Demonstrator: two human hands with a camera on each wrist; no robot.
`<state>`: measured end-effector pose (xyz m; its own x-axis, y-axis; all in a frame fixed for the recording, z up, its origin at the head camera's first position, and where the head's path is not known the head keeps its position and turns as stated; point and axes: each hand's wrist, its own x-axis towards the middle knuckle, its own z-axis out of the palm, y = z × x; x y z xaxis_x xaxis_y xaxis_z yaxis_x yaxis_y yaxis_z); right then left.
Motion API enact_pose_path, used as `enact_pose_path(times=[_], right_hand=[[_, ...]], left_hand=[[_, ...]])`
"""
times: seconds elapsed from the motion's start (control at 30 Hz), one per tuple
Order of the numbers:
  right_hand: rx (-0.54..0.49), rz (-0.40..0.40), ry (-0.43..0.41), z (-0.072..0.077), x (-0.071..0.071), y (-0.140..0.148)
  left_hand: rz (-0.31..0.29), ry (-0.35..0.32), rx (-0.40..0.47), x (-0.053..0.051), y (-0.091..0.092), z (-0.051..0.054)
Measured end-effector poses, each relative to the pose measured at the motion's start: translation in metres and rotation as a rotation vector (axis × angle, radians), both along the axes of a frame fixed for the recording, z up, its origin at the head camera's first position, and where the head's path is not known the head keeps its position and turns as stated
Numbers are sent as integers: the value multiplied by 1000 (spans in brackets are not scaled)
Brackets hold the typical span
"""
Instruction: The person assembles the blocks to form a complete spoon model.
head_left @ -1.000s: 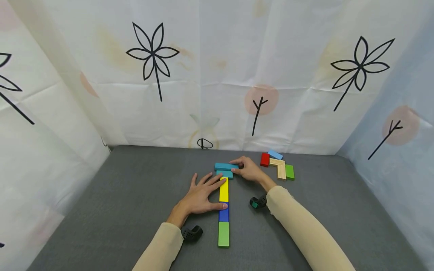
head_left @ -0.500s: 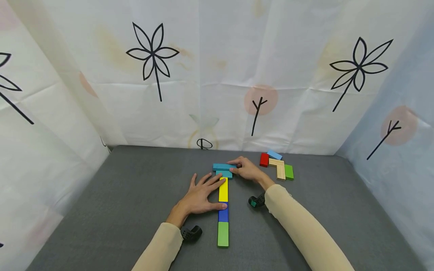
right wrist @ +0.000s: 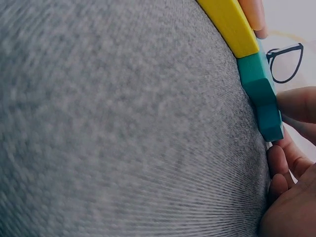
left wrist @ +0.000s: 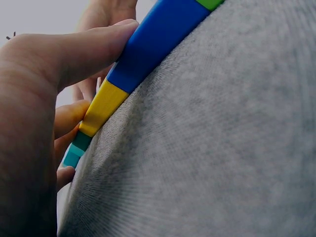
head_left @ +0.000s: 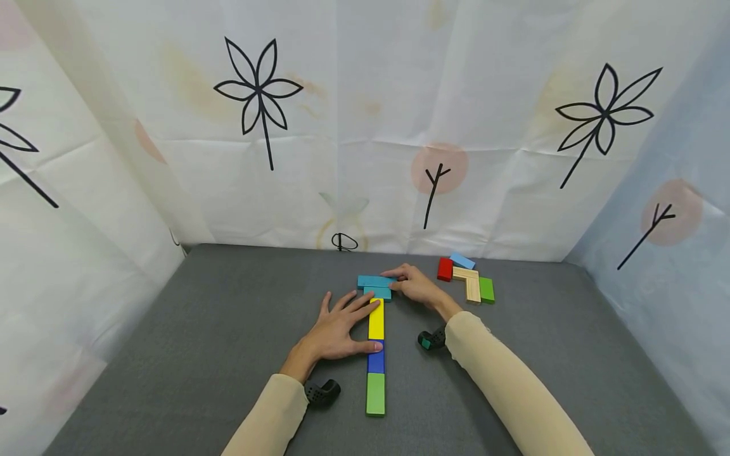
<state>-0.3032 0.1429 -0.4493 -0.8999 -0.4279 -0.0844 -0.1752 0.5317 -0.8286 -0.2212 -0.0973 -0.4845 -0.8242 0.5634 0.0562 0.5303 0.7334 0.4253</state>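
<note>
In the head view a column of wooden blocks runs away from me: green [head_left: 376, 394], blue [head_left: 376, 363], yellow [head_left: 376, 324], then a teal block [head_left: 381, 294] laid crosswise. A longer teal block [head_left: 372, 281] lies crosswise against its far side, sticking out to both sides. My left hand [head_left: 333, 332] is spread along the column's left, thumb on the blue block and fingertips by the yellow and nearer teal blocks. My right hand [head_left: 421, 288] pinches the far teal block's right end between thumb and index finger. The right wrist view shows both teal blocks [right wrist: 256, 74] touching.
At the back right lie a red block [head_left: 445, 268], a light blue block [head_left: 462, 260], plain wooden pieces [head_left: 472, 288] forming an L, and a second green block [head_left: 487, 289]. A printed white curtain [head_left: 371, 126] hangs behind the grey tabletop [head_left: 256, 304].
The far teal block has slid a little to the left, then slightly nearer against the other teal block, with my right hand on it. My left hand stays in place.
</note>
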Motion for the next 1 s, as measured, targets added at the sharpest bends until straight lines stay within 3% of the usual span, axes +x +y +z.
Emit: enact_pose_path(times=[0.57,0.83,1.0], right_hand=[[21,-31,30,-5,2,-2],[-14,-82,195,-4,8,20],[-57,-121,249,-1,10,45]], left_hand=[[-8,1,14,1,0,1],[-6,14,13,1,1,0],[-5,11,11,1,1,1]])
